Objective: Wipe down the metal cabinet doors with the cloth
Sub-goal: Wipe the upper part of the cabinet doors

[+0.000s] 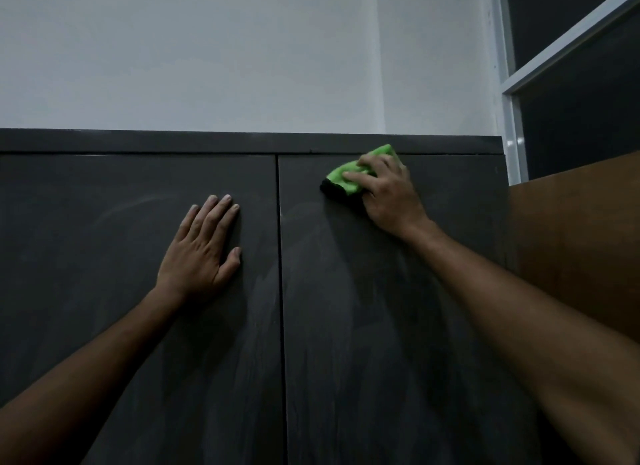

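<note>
Only one view is given, taken from the person's head. It is pointed forward and a little up at the dark cabinet doors (381, 308), which are seen from very close. The top edge of the cabinet and the white wall (207, 56) above it are seen too. Both arms are seen reaching in from below.
</note>
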Motion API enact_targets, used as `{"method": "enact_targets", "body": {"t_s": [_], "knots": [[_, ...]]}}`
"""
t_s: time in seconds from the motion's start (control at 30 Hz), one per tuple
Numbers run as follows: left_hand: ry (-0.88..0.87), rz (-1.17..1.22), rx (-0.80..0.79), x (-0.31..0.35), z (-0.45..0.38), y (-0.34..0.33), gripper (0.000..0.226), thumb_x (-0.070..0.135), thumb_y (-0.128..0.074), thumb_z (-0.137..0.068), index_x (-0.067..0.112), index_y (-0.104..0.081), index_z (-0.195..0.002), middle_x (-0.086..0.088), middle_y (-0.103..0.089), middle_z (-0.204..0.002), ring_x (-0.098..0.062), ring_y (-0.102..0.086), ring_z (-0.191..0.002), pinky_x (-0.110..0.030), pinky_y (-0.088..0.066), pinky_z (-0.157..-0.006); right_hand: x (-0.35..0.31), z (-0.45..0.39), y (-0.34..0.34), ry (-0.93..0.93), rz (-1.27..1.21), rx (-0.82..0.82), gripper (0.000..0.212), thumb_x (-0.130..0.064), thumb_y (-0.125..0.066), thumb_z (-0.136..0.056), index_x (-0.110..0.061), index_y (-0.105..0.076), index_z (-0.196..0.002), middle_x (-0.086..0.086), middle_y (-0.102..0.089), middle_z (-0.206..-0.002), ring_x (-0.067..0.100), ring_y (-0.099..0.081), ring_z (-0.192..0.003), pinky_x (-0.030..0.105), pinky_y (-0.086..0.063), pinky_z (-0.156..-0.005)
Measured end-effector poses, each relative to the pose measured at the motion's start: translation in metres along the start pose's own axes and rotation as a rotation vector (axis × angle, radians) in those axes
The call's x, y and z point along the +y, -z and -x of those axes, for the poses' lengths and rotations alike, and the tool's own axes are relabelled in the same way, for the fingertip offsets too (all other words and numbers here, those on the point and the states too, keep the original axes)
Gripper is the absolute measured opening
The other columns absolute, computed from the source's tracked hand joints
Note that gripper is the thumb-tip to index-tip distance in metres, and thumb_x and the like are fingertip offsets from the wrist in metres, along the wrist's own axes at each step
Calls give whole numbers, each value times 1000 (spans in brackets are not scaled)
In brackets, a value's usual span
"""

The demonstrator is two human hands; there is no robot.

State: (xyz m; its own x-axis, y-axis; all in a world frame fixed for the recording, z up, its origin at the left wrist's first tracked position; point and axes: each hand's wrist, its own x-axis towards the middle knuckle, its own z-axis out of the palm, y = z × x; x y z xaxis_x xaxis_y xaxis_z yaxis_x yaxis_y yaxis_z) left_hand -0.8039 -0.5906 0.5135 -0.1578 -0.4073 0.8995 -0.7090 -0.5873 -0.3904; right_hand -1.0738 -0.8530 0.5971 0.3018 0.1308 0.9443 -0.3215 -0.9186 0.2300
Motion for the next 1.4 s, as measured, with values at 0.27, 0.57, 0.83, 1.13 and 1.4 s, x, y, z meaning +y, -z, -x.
{"method": "enact_targets", "body": {"t_s": [0.27, 0.57, 0.83, 1.13, 1.4], "knots": [[3, 2, 11, -1, 0, -2, 79, 53, -32, -102, 9, -20, -167, -12, -18, -174, -26, -9, -163, -49, -9, -132, 45, -26, 11, -345, 10, 159, 55, -3, -55, -86, -24, -64, -137, 11, -51, -144, 37, -44, -130, 46, -36, -108], [21, -1, -9, 3, -1, 1, 80, 52, -33, -100, 7, -21, -166, -14, -18, -174, -28, -9, -163, -47, -6, -133, 104, -11, 27, -424, 6, 201, 53, 2, -54, -87, -22, -66, -133, 10, -54, -131, 37, -46, -119, 54, -46, -97], [32, -16, -38, 1, -2, 2, 81, 54, -33, -100, 10, -20, -166, -13, -19, -174, -27, -8, -163, -43, -2, -133, 130, 28, 34, -116, 60, 67, 46, -4, -65, -87, -18, -68, -130, 12, -57, -132, 39, -49, -117, 52, -44, -91], [61, 34, -39, 11, -4, 14, 81, 51, -36, -97, 8, -26, -164, -14, -22, -172, -29, -14, -162, -40, -3, -133, 132, 36, 24, -6, 44, 34, 52, -4, -67, -84, -20, -67, -133, 12, -56, -134, 39, -47, -119, 48, -39, -90], [92, 58, -66, 20, -4, 23, 82, 51, -35, -96, 5, -29, -163, -15, -24, -172, -30, -15, -161, -49, -11, -131, 145, 1, 33, -389, -20, 188, 59, 7, -53, -85, -22, -64, -135, 9, -52, -134, 36, -44, -121, 49, -43, -100]]}}
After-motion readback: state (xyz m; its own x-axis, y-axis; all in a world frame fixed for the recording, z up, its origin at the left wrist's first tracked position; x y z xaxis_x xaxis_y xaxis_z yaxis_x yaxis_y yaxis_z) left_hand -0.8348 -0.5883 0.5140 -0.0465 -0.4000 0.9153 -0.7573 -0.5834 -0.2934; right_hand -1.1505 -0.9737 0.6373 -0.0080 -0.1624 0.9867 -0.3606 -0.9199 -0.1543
